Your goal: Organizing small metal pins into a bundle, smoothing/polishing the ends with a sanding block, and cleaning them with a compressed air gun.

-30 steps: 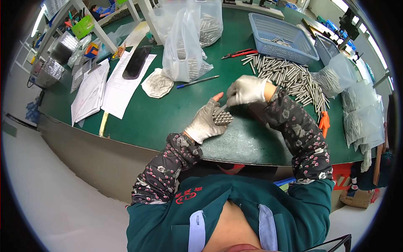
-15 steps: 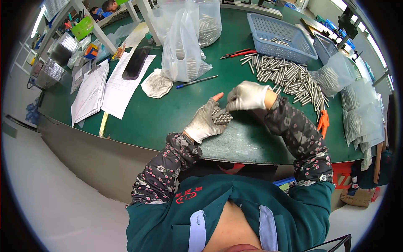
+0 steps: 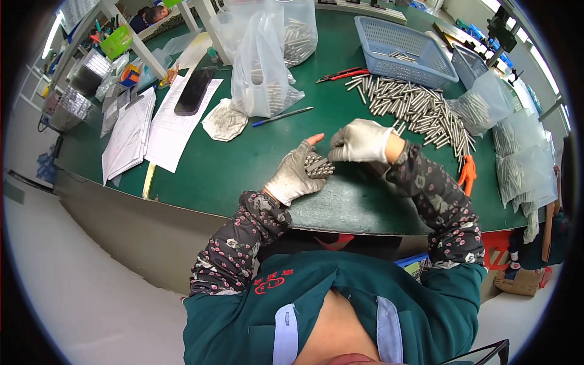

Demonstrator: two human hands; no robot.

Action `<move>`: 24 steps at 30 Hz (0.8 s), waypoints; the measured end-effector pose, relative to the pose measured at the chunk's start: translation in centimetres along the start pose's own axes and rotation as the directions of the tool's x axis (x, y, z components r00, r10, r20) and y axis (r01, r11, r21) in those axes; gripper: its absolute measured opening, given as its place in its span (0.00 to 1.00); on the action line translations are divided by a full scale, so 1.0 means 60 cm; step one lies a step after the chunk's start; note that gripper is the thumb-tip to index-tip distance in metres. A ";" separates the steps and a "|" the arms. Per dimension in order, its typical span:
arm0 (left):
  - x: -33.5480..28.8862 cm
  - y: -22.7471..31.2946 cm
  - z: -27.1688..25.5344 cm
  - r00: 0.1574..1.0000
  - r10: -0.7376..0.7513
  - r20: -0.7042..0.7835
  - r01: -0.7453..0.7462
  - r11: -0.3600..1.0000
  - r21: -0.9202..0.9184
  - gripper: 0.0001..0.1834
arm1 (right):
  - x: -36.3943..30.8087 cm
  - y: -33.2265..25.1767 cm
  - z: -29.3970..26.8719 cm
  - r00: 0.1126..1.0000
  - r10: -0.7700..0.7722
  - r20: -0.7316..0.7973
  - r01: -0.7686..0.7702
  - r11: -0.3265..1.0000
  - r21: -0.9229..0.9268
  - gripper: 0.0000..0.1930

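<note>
My left hand (image 3: 292, 174), in a white glove with the thumb tip bare, is wrapped round a bundle of short metal pins (image 3: 319, 167). The pin ends point toward my right hand (image 3: 360, 142), which is gloved too and held just above and to the right of the bundle. Its fingers are bent and pressed together near the pins; whatever is between the fingertips is hidden. Beyond the right hand spreads a heap of loose metal pins (image 3: 420, 112) on the green table (image 3: 255, 191).
A blue plastic basket (image 3: 404, 68) with a few pins stands behind the heap. Red-handled pliers (image 3: 344, 75), orange-handled pliers (image 3: 467, 173), a pen (image 3: 283, 116) and a crumpled white glove (image 3: 225, 120) lie around. Bags of pins (image 3: 261, 79), a phone (image 3: 194, 91) and papers (image 3: 176, 134) are at left.
Both hands stay nearly in place, the left still round the bundle and the right beside it. The whole view has shifted slightly.
</note>
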State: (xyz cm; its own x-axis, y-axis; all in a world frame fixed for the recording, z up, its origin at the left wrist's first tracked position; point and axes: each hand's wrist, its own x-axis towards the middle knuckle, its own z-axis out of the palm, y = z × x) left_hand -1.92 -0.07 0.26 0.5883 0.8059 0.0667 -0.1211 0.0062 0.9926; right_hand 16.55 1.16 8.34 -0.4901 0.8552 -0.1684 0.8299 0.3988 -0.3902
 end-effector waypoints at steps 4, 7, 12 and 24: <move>0.005 -0.001 -0.006 0.999 0.040 0.035 -0.049 0.938 0.342 0.42 | -0.014 0.032 -0.041 0.968 0.231 -0.099 -0.238 0.969 -0.072 0.13; -0.002 0.004 -0.006 0.990 -0.102 0.096 0.111 0.990 -0.092 0.45 | -0.012 -0.011 -0.012 0.999 0.038 -0.013 -0.038 0.999 0.019 0.14; 0.002 0.013 -0.006 0.999 -0.037 0.035 0.020 0.917 0.398 0.45 | -0.023 0.034 -0.037 0.979 0.199 -0.044 -0.200 0.980 -0.019 0.16; -0.001 0.018 -0.008 0.993 -0.105 0.048 0.088 0.956 0.279 0.45 | -0.024 0.011 -0.006 0.999 0.026 0.043 -0.025 1.000 -0.018 0.15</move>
State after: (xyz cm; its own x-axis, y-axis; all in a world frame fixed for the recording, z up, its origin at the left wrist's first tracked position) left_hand -2.44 0.20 1.28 0.6353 0.7715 -0.0335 0.1589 -0.0881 0.9833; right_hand 17.92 0.34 8.67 -0.4792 0.8505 -0.2169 0.8468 0.3830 -0.3691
